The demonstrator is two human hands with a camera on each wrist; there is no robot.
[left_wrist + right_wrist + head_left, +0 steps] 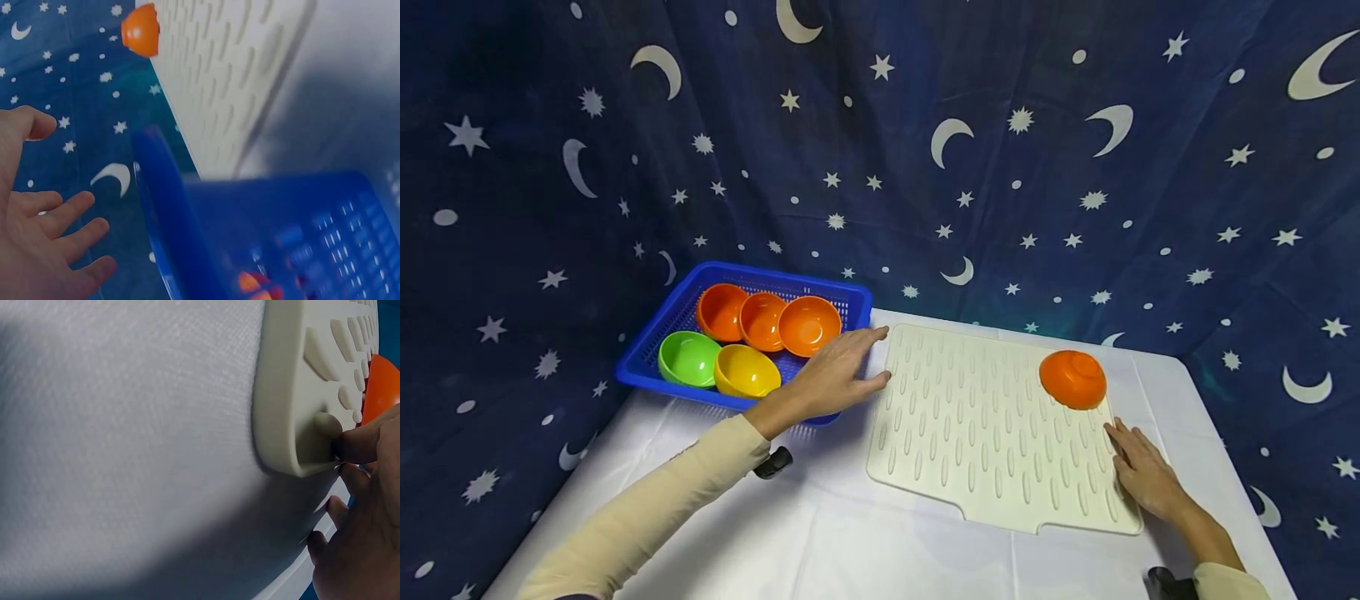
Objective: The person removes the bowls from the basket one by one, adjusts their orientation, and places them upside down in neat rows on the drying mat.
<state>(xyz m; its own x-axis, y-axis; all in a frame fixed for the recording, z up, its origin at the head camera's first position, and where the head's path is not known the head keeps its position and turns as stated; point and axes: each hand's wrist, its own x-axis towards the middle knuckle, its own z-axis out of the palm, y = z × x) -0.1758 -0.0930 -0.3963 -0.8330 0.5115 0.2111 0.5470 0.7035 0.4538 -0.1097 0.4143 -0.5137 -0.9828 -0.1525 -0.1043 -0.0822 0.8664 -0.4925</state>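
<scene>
We spread our open left hand (835,375) beside the blue basket (647,354) at centre-left, while our open right hand (1142,471) steadies the drying mat (985,425) bearing an upturned orange bowl (1072,379).

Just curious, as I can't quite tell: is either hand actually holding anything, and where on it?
Nothing is held. The left hand hovers open beside the blue basket. The right hand rests flat on the white mat near its right edge, no grip.

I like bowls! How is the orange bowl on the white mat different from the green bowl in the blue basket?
The orange bowl sits upside down, alone on the white mat. The green bowl lies open side up in the blue basket, beside other bowls. One is orange, the other green. Both are round and look about the same size.
</scene>
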